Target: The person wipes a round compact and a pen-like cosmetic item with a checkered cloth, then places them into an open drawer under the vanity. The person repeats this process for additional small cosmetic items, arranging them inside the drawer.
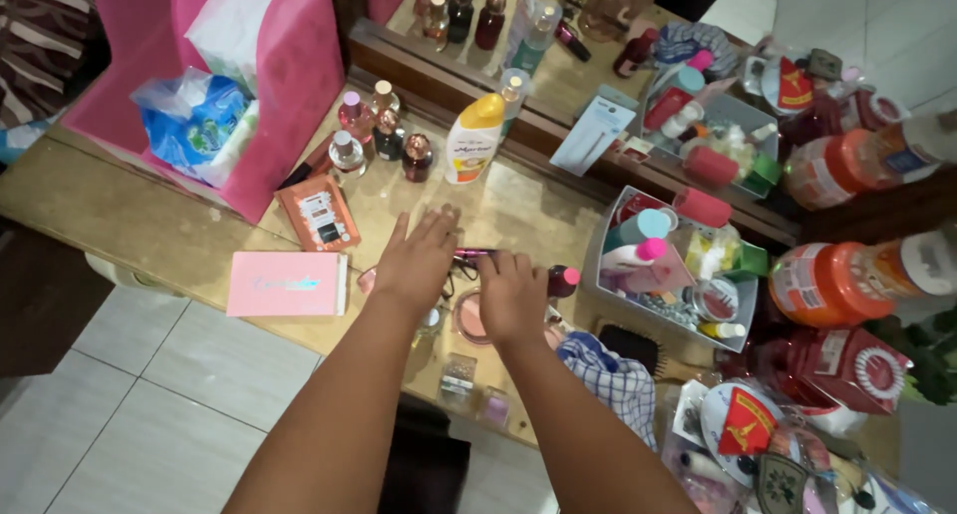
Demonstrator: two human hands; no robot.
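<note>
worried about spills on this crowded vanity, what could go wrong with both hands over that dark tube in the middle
1. The right hand grips a dark tube with a pink cap while the left hand lies flat beside it; a sweep forward might topple the small perfume bottles or the white and yellow lotion bottle.
2. The open round compact sits under the right wrist and could be pressed or smeared.
3. The pink box lies near the counter edge and may get nudged off.

Pink flat box [287, 284], white lotion bottle [472, 140], orange-lidded jar [835, 284]
</note>
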